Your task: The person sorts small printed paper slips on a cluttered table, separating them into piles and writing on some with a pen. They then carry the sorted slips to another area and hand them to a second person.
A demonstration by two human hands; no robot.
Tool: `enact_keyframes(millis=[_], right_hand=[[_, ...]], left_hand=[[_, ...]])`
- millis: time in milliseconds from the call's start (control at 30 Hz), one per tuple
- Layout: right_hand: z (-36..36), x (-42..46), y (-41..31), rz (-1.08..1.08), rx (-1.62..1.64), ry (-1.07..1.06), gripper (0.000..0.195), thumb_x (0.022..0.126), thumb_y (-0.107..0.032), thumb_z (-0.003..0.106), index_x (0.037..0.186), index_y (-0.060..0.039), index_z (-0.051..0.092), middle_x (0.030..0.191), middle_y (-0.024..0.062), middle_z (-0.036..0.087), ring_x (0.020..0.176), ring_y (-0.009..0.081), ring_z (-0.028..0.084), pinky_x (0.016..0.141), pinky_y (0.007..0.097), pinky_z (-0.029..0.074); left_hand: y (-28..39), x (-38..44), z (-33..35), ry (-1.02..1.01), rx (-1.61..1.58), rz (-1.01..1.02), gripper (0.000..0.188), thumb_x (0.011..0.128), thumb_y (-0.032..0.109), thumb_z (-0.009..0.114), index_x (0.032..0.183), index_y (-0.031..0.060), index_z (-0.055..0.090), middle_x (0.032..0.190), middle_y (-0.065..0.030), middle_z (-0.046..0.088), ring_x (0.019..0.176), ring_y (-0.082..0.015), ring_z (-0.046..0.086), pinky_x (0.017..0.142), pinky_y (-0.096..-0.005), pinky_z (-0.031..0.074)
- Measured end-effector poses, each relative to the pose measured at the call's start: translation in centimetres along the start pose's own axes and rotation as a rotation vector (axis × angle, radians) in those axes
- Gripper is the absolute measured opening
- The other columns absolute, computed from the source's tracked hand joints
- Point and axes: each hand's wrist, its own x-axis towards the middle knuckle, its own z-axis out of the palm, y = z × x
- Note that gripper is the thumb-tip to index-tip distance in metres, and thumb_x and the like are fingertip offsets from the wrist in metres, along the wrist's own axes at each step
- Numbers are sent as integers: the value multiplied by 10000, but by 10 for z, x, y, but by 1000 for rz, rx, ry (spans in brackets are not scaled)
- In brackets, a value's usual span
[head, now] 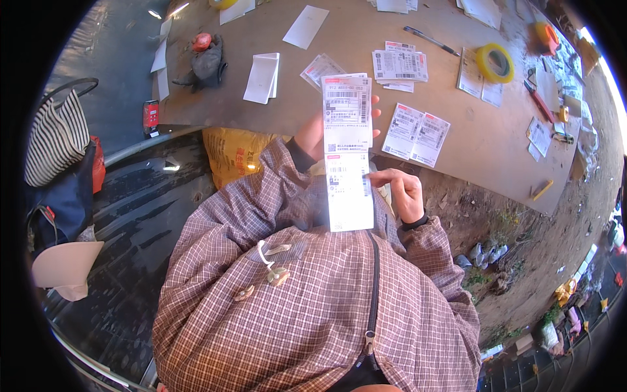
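My left hand (313, 134) holds a strip of printed shipping labels (347, 115) from behind, its fingertips showing past the right edge. A second label (350, 196) hangs below the first and reaches down over my checked jacket. My right hand (405, 191) is at the lower label's right edge. Its index finger meets that edge and the other fingers are curled; the thumb is hidden, so a pinch cannot be made out. Two joined labels (415, 134) lie on the table right of the strip. Beyond them sits a stack of labels (400, 66).
The brown table (274, 115) carries blank slips (262, 78), a dark glove (205, 63), a pen (431, 40), a yellow tape roll (494, 62) and a red-handled cutter (539, 101). A yellow sack (235, 154) is below the near edge. A striped bag (59, 139) stands left.
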Motion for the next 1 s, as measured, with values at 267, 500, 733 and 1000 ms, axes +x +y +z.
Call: enact_keyframes(millis=[267, 500, 733, 1000], right_hand=[[10, 4, 9, 136, 63, 45, 236, 911, -159, 731, 1091, -23, 661, 972, 69, 726, 914, 130, 673, 834, 284, 521], [24, 14, -13, -89, 15, 179, 541, 867, 110, 668, 1347, -42, 472, 1119, 122, 684, 1074, 195, 643, 944, 344, 515], [26, 32, -4, -415, -707, 219, 423, 696, 98, 693, 1032, -148, 768, 1079, 34, 688, 1135, 276, 593, 1089, 489, 374], [-10, 25, 22, -319, -923, 282, 348, 743, 87, 642, 1007, -108, 759, 1054, 74, 671, 1013, 273, 619, 879, 390, 517]], left_hand=[[9, 4, 24, 15, 163, 45, 624, 1035, 523, 340, 1507, 115, 356, 1522, -140, 410, 1360, -326, 459, 1045, -560, 475], [3, 0, 13, 82, 257, 20, 777, 976, 622, 399, 1525, 81, 294, 1485, -164, 454, 1315, -321, 515, 1053, -459, 484], [-48, -41, -7, 103, 64, -140, 1050, 824, 835, 356, 1528, 60, 276, 1482, -170, 447, 1297, -310, 529, 1041, -479, 491], [-43, -52, -46, 144, 34, -142, 647, 959, 232, 584, 1515, 69, 295, 1505, -211, 409, 1362, -381, 444, 1095, -532, 432]])
